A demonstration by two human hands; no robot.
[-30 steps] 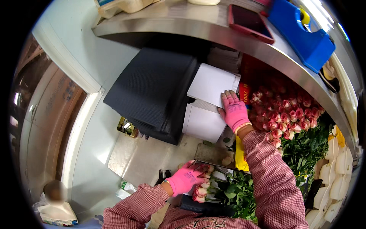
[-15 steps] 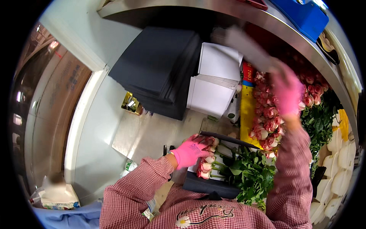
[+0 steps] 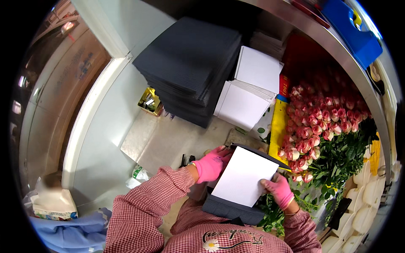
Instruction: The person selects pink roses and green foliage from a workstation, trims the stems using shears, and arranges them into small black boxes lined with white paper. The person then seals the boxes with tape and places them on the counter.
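A plain white sheet of card [image 3: 247, 175] lies slanted in front of me over an open dark corrugated sheet [image 3: 234, 208]. My right hand [image 3: 279, 190], in a pink glove, pinches the card by its right edge, thumb on top. At the card's left edge is my left hand [image 3: 211, 164], also pink-gloved, its fingers stretched flat toward the upper left corner and the tips partly hidden. The roses laid on the dark sheet are covered by the card; some of their green leaves [image 3: 274, 217] stick out at the lower right.
A tall stack of dark corrugated sheets [image 3: 185, 63] stands at the back, beside stacks of white card [image 3: 244, 103]. Many pink-and-white roses [image 3: 316, 126] lie on the right behind a yellow strip [image 3: 277, 126]. A metal shelf edge [image 3: 312, 25] curves overhead. A small yellow box [image 3: 149, 102] sits near the wall.
My right hand has come down from the far stacks with the white card and laid it over the roses. My left hand has stayed near the rose heads, which the card now hides.
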